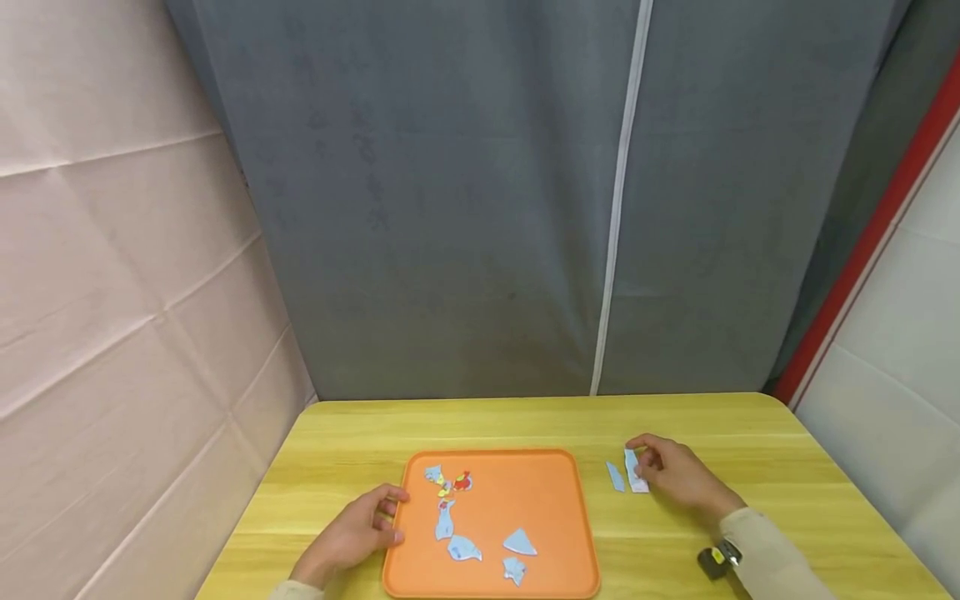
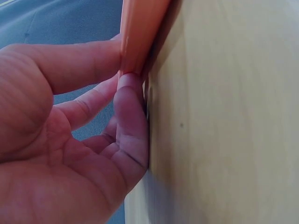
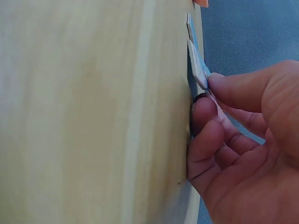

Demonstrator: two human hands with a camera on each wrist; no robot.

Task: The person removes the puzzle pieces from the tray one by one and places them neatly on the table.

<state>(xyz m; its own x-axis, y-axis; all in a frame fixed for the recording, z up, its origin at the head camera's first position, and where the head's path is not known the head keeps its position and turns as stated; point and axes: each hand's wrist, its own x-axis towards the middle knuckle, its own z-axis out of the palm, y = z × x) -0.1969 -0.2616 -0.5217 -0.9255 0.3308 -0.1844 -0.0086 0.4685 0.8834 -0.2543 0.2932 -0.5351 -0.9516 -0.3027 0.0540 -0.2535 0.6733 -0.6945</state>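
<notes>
At the left rim of an orange tray (image 1: 528,500), my left hand (image 1: 347,533) pinches the edge. The left wrist view shows its thumb on one side of the tray wall (image 2: 140,32) and a fingertip tucked beneath. Right of the tray, my right hand (image 1: 681,477) pinches a long pale blue puzzle piece (image 1: 631,465) between thumb and fingers. In the right wrist view that piece (image 3: 198,70) is tilted, one edge raised off the table. Beside it lies a narrower blue piece (image 1: 615,476), which the hand does not touch.
Several flat pieces rest in the tray, among them a red-and-yellow one (image 1: 463,481), a blue curved one (image 1: 464,548) and a blue triangular one (image 1: 520,542). The yellow wood-grain table (image 1: 517,423) ends at a grey curtain (image 1: 450,250). Pale cloth walls flank it.
</notes>
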